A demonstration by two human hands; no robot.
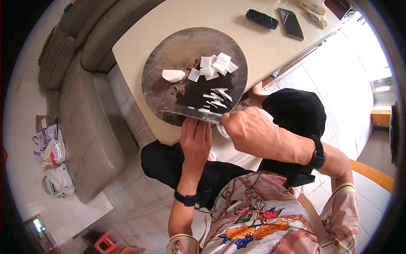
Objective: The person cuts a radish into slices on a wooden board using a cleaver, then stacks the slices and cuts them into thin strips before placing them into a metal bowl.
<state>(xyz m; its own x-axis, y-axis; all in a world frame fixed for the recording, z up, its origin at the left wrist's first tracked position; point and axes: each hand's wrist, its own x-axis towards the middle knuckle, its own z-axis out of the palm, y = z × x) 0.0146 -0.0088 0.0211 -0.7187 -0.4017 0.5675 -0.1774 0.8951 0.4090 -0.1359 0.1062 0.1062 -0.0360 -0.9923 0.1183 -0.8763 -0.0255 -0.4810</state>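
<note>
Strips lay just beyond your fingers; your right hand gripped the knife, blade crosswise, left hand flat beside it.

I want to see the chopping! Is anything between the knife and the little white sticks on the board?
No. The knife lies right beside the white sticks on the round board, nothing between them.
</note>
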